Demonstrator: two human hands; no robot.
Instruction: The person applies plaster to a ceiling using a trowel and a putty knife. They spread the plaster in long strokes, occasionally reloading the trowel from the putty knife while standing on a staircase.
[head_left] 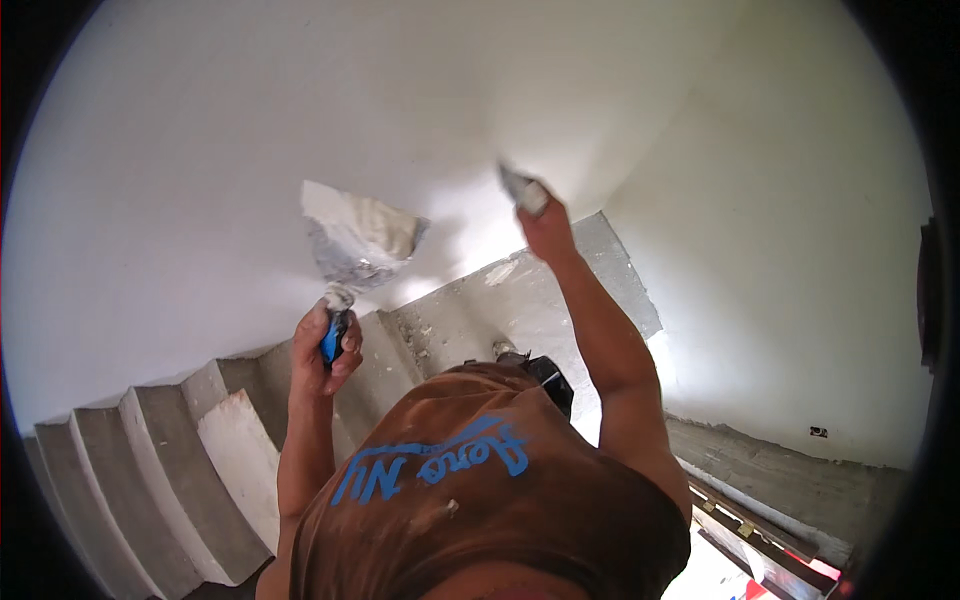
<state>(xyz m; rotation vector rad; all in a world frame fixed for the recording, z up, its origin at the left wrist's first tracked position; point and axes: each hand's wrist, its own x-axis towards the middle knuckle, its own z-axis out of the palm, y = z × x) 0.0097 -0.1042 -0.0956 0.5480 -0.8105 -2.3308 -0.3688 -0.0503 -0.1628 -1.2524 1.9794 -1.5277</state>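
My left hand point(326, 345) is closed round the blue and black handle of a wide putty knife point(345, 262). Its broad blade points up and carries a thick load of off-white putty point(365, 225). Further right and higher, my right hand point(545, 225) grips a smaller scraper point(522, 188), its grey blade blurred by motion and tilted up to the left. Behind both tools rises the white wall point(220, 130). Whether the small blade touches the wall, I cannot tell.
Grey concrete stairs point(150, 480) run along the wall at the lower left, with a pale board point(240, 455) lying on them. A bare concrete landing point(600, 270) is beyond my right arm. Another white wall point(800, 250) with a small socket opening point(819, 432) stands right.
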